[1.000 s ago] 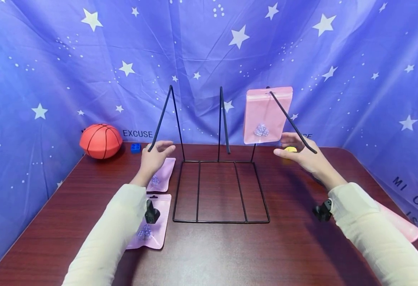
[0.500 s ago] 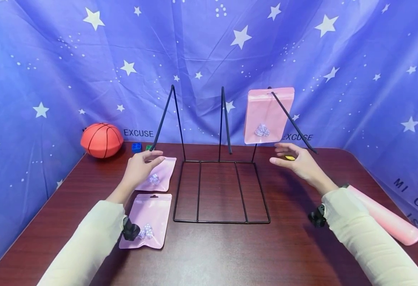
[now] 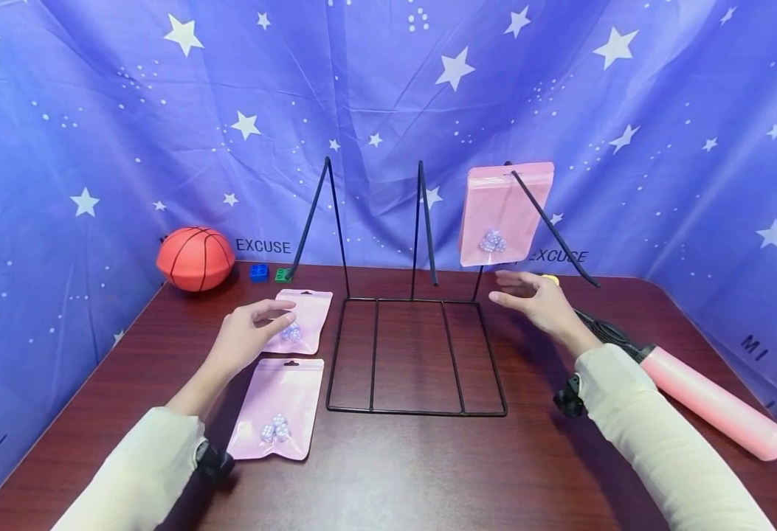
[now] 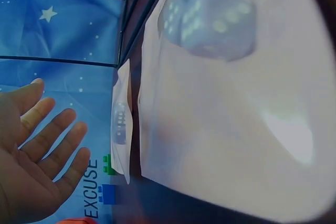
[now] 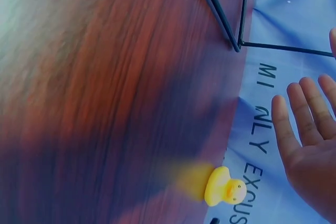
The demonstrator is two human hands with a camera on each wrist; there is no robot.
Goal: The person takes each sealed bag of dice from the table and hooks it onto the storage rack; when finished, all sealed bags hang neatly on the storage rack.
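Observation:
My left hand (image 3: 242, 335) hovers with relaxed fingers over the farther pink pouch (image 3: 308, 317), overlapping its left side in the head view. Closer to me lies another pink pouch (image 3: 286, 398) with a hang hole and several dotted dice (image 3: 275, 429) showing inside. In the left wrist view the palm and spread fingers (image 4: 55, 153) hold nothing. A third pink pouch (image 3: 504, 206) hangs on the right arm of the black wire rack (image 3: 375, 354). Below it and to its right, my right hand (image 3: 537, 302) is raised with loose, empty fingers.
At the back left stand a red toy basketball (image 3: 195, 258), a blue block (image 3: 259, 273) and a green block (image 3: 283, 275). A yellow rubber duck (image 5: 224, 187) sits behind the right hand. A pink cylindrical handle (image 3: 720, 402) with a black cord lies at the right edge.
My left hand has moved down and left from the rack's left arm to the pouches. My right hand has drawn slightly down and left, away from the hanging pouch.

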